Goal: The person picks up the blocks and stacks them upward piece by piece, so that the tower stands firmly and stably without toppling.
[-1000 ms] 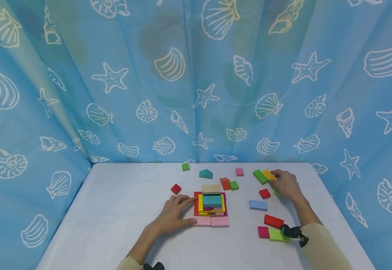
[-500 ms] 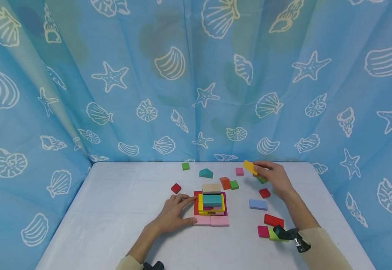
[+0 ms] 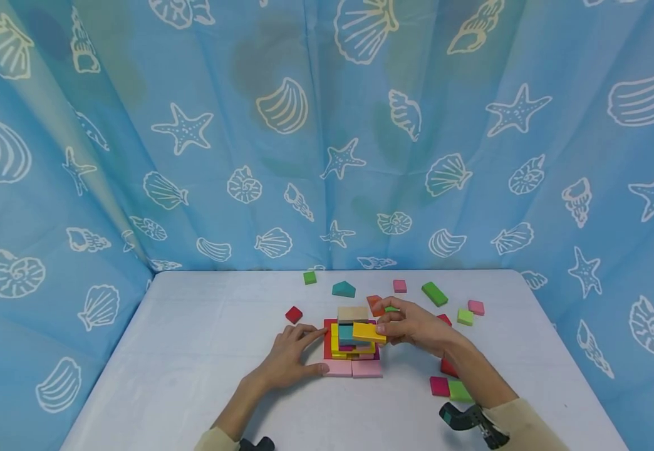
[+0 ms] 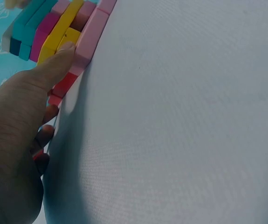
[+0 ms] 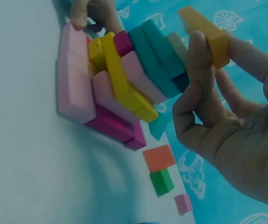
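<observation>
A stepped stack of coloured wooden blocks point(image 3: 345, 336) stands mid-table, with teal and beige blocks uppermost and pink ones point(image 3: 366, 369) along its front base. My right hand point(image 3: 420, 328) pinches a yellow-orange block point(image 3: 368, 331) between thumb and fingers. In the right wrist view this orange block point(image 5: 207, 33) is held above the top teal blocks point(image 5: 159, 52), apart from them. At the stack's left side rests my left hand point(image 3: 282, 358). Its thumb touches a front pink block point(image 4: 89, 42), and its index finger reaches the red block point(image 3: 328, 341). The block's far end is partly hidden by fingers.
Loose blocks lie around: a red one point(image 3: 294, 314) to the left, a green one point(image 3: 309, 277) and a teal one point(image 3: 343, 289) behind, and several at right, including a green bar point(image 3: 435, 294) and a magenta block point(image 3: 440, 386). A shell-patterned curtain point(image 3: 327, 156) encloses the table.
My right hand has picked up the yellow-orange block from the back right and carried it left to the stack's top, uncovering small green and pink blocks there. The left hand has stayed put.
</observation>
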`<state>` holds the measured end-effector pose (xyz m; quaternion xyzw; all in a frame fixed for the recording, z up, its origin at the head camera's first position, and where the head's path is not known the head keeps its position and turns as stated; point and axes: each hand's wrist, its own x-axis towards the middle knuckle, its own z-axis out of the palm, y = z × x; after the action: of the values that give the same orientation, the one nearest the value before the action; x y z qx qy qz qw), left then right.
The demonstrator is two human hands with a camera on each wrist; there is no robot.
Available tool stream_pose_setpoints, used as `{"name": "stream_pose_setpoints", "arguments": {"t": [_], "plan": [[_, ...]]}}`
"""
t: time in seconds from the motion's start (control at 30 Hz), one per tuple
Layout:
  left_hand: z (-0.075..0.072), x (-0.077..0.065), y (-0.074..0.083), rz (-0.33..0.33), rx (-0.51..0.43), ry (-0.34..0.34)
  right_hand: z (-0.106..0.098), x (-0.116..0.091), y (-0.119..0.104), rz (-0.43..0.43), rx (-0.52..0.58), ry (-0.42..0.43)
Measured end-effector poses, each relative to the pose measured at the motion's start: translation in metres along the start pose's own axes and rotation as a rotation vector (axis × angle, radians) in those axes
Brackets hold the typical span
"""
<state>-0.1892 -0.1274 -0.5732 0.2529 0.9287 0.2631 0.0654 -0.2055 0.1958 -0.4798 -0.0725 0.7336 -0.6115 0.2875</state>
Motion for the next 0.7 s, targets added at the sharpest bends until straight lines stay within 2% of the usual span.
{"name": "stream_pose_setpoints", "arguments": {"t": [0.37,0.7], "plan": [[-0.001,-0.001,0.002,-0.005,0.008,0.009,0.000,0.012,0.008,0.054,-0.021,0.052],[0.000,-0.001,0.001,-0.007,0.011,0.007,0.012,0.018,0.006,0.031,-0.175,0.123]]}}
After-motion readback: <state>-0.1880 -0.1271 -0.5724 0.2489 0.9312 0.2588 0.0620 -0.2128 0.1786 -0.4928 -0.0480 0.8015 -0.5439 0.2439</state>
